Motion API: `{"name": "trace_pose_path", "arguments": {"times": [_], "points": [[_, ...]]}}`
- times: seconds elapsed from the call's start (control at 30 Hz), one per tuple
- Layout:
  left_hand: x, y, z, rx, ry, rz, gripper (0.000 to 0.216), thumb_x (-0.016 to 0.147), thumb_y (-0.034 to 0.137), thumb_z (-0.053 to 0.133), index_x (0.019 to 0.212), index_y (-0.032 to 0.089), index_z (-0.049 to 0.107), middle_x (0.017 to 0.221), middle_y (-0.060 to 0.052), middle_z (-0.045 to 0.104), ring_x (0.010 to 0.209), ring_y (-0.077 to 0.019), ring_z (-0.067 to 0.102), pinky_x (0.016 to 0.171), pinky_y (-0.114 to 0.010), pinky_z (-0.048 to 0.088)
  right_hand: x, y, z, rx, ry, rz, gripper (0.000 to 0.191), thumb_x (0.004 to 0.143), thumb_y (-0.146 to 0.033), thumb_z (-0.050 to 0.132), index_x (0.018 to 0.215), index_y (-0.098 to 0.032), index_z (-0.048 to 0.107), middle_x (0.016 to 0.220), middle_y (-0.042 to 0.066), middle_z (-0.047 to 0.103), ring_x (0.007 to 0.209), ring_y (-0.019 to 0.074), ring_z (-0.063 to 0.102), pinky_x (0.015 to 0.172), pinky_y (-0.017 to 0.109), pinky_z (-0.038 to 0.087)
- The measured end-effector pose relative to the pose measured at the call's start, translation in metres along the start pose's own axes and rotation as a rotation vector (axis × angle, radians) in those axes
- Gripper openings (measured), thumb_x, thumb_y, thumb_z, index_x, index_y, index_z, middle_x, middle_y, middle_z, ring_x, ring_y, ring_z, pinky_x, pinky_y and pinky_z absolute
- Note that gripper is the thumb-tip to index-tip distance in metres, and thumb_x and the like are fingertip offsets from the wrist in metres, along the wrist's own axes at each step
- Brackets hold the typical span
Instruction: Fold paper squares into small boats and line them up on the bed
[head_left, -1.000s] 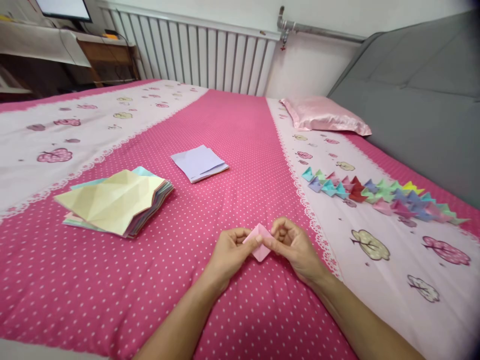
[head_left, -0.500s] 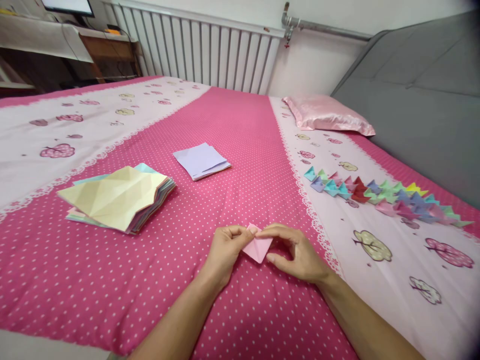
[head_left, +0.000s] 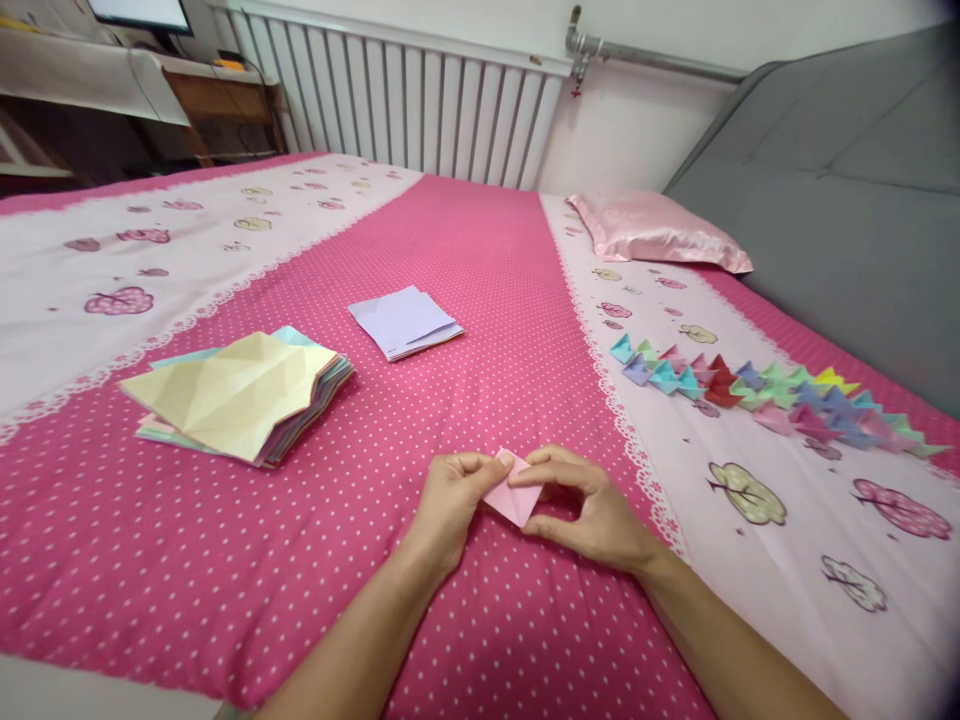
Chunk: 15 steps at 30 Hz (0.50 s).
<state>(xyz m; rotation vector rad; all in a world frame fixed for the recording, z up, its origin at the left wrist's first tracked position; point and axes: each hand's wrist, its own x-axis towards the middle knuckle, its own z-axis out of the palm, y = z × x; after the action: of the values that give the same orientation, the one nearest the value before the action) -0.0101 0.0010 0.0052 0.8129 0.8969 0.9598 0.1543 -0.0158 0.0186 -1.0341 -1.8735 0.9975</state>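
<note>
A small folded pink paper, diamond-shaped with a crease down it, is held between both hands just above the bedspread. My left hand pinches its upper left edge, thumb on top. From the other side, my right hand has its fingers on the paper's upper right face and its thumb at the lower right edge. The fingers cover part of the paper. Off to the right lie rows of small folded paper boats in several colours.
A stack of creased paper sheets, pale yellow on top, lies at the left. Beyond it sits a pile of lilac square paper. A pink pillow rests near the grey headboard. The radiator stands behind the bed.
My right thumb and fingers have moved slightly left over the pink paper, the thumb now at its lower corner. The left hand keeps its pinch.
</note>
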Motion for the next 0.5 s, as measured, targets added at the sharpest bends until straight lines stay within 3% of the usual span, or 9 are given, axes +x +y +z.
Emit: {"name": "trace_pose_path", "arguments": {"times": [0.3,0.5], "points": [[0.0,0.001,0.0,0.013,-0.094,-0.041,0.031,0.07,0.037,0.064,0.059,0.008,0.064,0.053,-0.004,0.06,0.049,-0.0092,0.049,0.053,-0.023,0.036,0.0,0.011,0.002,-0.037,0.144,0.039,0.015,0.074,-0.021,0.063,0.085,-0.027,0.071,0.09,0.004,0.06,0.085,0.018,0.057,0.073,0.032,0.046],[0.0,0.006,-0.001,0.004,-0.221,-0.068,0.019,0.068,0.027,0.065,0.074,0.01,0.069,0.067,-0.007,0.065,0.062,-0.0128,0.058,0.066,-0.026,0.045,0.0,0.013,0.003,0.0,0.226,0.116,0.009,0.071,-0.03,0.067,0.077,-0.025,0.071,0.085,0.004,0.059,0.08,0.0177,0.057,0.065,0.03,0.047]]}}
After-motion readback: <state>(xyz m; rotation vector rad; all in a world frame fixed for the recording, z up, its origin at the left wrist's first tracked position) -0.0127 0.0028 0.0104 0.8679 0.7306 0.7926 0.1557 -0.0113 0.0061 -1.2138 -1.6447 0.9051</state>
